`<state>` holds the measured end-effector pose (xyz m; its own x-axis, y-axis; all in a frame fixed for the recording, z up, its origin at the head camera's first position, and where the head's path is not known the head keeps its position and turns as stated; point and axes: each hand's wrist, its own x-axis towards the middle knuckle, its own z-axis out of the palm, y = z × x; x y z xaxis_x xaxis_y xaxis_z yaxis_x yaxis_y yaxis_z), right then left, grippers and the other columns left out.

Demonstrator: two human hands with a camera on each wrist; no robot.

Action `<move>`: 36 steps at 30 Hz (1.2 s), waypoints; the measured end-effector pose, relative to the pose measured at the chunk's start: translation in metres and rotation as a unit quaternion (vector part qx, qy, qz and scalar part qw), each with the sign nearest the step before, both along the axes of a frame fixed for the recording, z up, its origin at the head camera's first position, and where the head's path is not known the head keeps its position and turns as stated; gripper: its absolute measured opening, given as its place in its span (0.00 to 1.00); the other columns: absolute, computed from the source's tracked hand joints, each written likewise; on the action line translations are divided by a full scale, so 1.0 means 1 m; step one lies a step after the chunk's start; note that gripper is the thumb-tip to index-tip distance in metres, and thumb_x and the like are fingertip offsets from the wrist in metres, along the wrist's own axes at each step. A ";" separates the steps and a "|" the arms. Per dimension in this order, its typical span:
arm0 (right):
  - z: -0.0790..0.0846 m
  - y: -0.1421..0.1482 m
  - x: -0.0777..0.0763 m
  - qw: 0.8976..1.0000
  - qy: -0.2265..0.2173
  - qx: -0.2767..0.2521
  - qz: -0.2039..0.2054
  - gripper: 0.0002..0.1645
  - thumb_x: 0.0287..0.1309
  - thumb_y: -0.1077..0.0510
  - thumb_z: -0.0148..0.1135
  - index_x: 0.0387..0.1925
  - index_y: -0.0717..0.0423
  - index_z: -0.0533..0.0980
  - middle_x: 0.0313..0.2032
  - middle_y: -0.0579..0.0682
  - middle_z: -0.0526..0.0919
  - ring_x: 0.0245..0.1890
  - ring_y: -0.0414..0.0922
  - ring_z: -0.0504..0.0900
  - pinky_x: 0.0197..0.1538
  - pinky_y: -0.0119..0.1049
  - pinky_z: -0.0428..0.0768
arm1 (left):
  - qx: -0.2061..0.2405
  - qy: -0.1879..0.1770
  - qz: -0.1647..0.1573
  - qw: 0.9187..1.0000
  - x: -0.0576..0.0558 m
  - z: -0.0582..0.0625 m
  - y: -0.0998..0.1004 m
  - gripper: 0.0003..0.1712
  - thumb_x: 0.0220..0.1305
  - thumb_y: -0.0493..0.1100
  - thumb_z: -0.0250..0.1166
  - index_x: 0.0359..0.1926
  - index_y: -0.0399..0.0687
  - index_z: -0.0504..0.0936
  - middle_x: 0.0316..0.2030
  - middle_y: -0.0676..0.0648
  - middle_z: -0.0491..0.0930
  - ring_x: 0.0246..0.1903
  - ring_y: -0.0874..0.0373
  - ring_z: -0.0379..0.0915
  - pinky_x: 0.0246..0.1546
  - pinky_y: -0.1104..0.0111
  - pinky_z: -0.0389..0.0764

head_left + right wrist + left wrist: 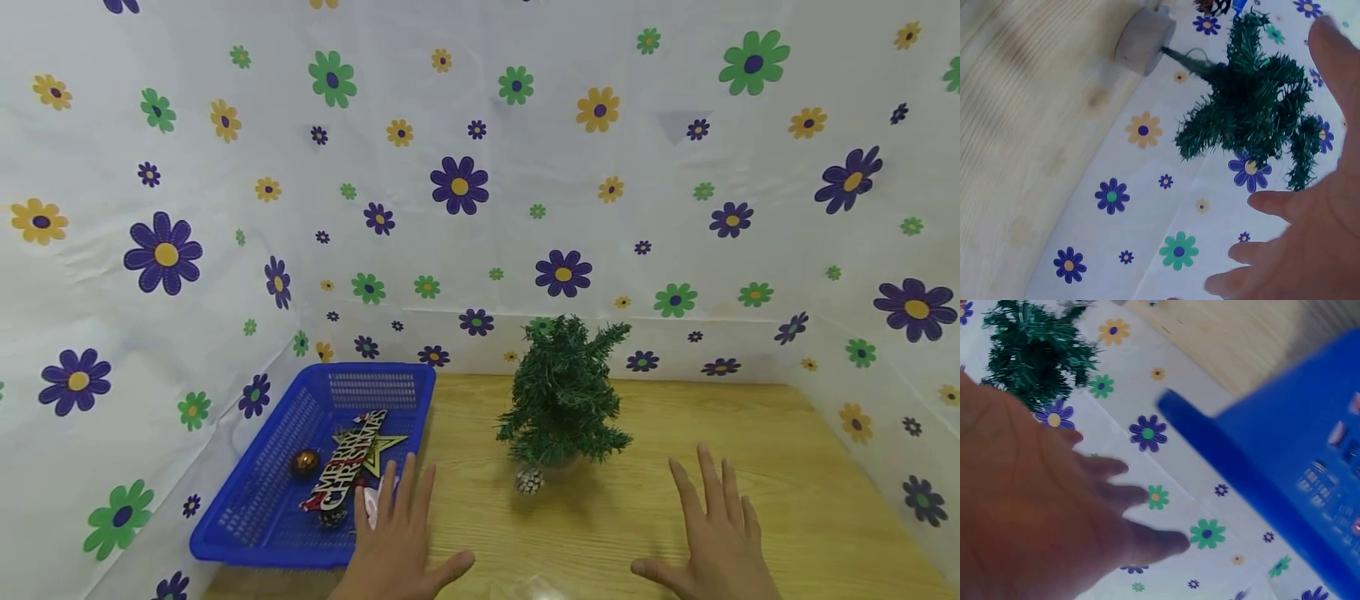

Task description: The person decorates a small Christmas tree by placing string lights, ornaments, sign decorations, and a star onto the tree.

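Observation:
My left hand [396, 540] is spread, palm down, over the near right corner of the blue basket [247, 483], holding nothing. My right hand [718, 542] hovers with fingers apart over the right side of the table. Between and beyond the hands stands a small green artificial Christmas tree [564, 392], upright on a pale round base [1141, 40]. A pine cone [528, 479] with whitish scales sits in front of the tree. Inside the basket lie a "Merry Christmas" sign [348, 462], a gold star [381, 454] and a shiny copper-coloured ball [305, 462].
Another dark pine cone [333, 517] lies in the basket near its front, by a white item [371, 505] partly covered by my left fingers. The wooden table [697, 425] is enclosed at the back and sides by a flower-printed white sheet [517, 225].

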<state>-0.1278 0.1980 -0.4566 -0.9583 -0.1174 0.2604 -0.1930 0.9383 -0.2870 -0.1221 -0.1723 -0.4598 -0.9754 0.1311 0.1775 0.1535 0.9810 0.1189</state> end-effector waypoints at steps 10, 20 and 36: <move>-0.007 -0.001 0.004 0.999 -0.035 -0.003 0.006 0.74 0.32 0.18 0.60 0.73 0.41 0.35 0.73 0.53 0.22 0.70 0.69 0.31 0.51 0.78 0.48 | -0.001 -0.018 0.003 1.000 0.007 -0.011 -0.009 0.61 0.46 0.84 0.46 0.73 0.56 0.45 0.74 0.44 0.40 0.72 0.39 0.37 0.61 0.31 0.38; -0.012 0.006 0.004 0.999 -0.044 0.018 -0.017 0.73 0.33 0.16 0.55 0.73 0.41 0.34 0.73 0.54 0.25 0.70 0.69 0.36 0.50 0.79 0.49 | 0.044 -0.064 0.047 0.996 -0.012 0.024 -0.057 0.59 0.53 0.80 0.45 0.74 0.50 0.42 0.73 0.38 0.39 0.71 0.34 0.29 0.58 0.29 0.28; -0.016 0.014 0.013 0.996 -0.081 0.020 -0.041 0.72 0.38 0.17 0.53 0.73 0.42 0.30 0.72 0.57 0.21 0.69 0.70 0.28 0.48 0.81 0.47 | -0.009 -0.184 0.104 0.977 -0.062 0.034 -0.152 0.75 0.37 0.83 0.59 0.71 0.35 0.41 0.60 0.19 0.58 0.59 0.19 0.52 0.53 0.30 0.58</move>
